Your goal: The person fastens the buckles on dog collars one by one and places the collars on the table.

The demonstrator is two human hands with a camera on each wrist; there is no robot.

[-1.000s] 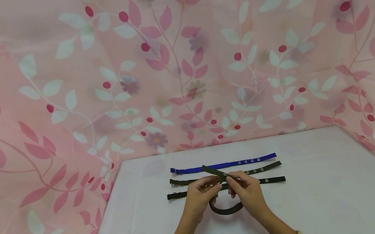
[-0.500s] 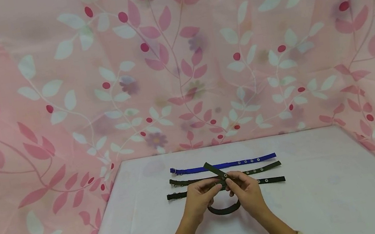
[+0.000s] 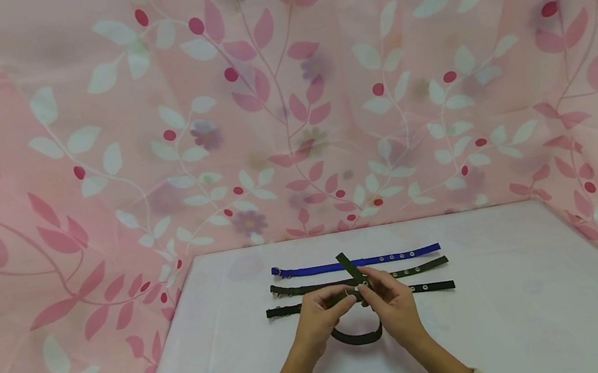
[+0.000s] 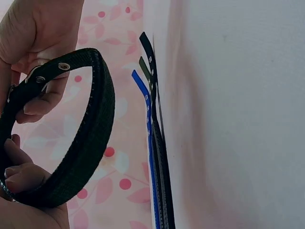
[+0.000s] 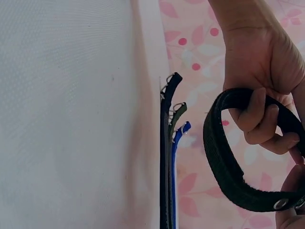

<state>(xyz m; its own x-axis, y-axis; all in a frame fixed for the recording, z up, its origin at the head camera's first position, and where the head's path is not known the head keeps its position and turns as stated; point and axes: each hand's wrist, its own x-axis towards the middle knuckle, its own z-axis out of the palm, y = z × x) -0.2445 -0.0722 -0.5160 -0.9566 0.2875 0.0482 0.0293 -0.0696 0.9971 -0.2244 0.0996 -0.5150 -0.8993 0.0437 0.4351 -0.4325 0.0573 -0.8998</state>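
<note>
A dark green collar (image 3: 360, 338) with metal eyelets is bent into a loop above the table, its free end (image 3: 349, 266) pointing up and away. My left hand (image 3: 315, 322) pinches it on the left side of the buckle area. On the other side my right hand (image 3: 397, 306) pinches it with thumb and fingers. The fingers cover most of the buckle. In the left wrist view, eyelets show on the collar (image 4: 106, 129) near a hand. The right wrist view gives the loop (image 5: 217, 152) passing around curled fingers.
Behind and beneath the hands, a blue collar (image 3: 347, 265), a dark green collar (image 3: 303, 289) and a black collar (image 3: 435, 287) lie in rows on the white table (image 3: 507, 316). Pink leaf-patterned cloth (image 3: 285, 97) stands around the table's back and sides.
The collar's free end has swung from slanting left to more upright, shifting a little right. My right fingers have moved slightly along it; both hands stay close together and keep hold.
</note>
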